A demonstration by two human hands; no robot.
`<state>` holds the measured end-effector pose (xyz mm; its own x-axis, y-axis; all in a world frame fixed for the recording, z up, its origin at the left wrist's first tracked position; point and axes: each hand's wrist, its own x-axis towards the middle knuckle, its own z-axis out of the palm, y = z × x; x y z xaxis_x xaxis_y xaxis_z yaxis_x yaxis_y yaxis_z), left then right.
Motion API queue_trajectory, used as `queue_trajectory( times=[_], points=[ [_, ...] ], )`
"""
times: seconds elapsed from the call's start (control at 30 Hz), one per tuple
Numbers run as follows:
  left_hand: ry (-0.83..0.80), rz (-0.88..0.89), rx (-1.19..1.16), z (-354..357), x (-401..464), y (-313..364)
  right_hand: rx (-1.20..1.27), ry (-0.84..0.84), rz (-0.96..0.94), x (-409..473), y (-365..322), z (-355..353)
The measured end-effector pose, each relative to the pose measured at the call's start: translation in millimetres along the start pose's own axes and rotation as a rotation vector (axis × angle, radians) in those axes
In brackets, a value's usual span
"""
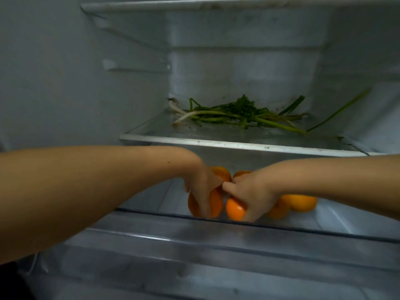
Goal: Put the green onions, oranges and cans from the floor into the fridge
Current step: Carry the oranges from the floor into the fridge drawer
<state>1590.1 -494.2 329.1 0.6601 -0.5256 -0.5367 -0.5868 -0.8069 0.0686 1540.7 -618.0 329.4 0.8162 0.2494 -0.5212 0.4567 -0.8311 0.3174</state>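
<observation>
both hands reach under the glass shelf (pixel 238 145) of the fridge. the left hand (pixel 202 191), blurred, curls its fingers over an orange (pixel 215 202), and the right hand (pixel 252 197) grasps another orange (pixel 234 210) just beside it. more oranges (pixel 300 202) lie below that shelf, right of the hands. the green onions (pixel 240 115) lie on top of the shelf.

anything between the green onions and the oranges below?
Head view: only the glass shelf the green onions lie on; the oranges sit under it.
</observation>
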Motion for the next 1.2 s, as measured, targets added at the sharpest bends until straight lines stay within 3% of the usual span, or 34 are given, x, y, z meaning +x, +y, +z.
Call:
queue_trajectory(
  times=[0.17,0.27,0.37,0.5,0.7,0.97,1.1,1.2],
  points=[
    [0.025,0.071,0.147,-24.6,-33.7,14.3,0.153,0.033,0.087,-43.1,-4.6,-29.1],
    [0.133,0.005,0.213,-33.7,-57.9,20.6,0.176,0.066,0.157,-63.7,-10.5,-36.1],
    [0.391,0.017,0.297,-34.0,-86.6,22.4,0.119,0.218,0.258,-82.8,-19.4,-30.8],
    [0.799,0.043,0.226,-16.8,-124.2,17.6,0.195,0.561,0.383,-111.4,-37.2,-24.5],
    [1.134,-0.030,0.161,18.0,-173.3,9.7,0.335,0.917,0.454,-155.8,-66.2,-16.8],
    [1.256,-0.071,0.011,87.4,-229.6,43.7,0.143,1.091,0.384,-206.7,-127.9,15.8],
    [1.248,-0.093,-0.101,163.1,-251.6,61.1,0.134,1.074,0.306,-218.6,-178.5,48.0],
    [1.267,-0.124,-0.290,233.3,-266.8,71.7,0.238,1.157,0.227,-219.3,-228.3,86.0]
  ],
)
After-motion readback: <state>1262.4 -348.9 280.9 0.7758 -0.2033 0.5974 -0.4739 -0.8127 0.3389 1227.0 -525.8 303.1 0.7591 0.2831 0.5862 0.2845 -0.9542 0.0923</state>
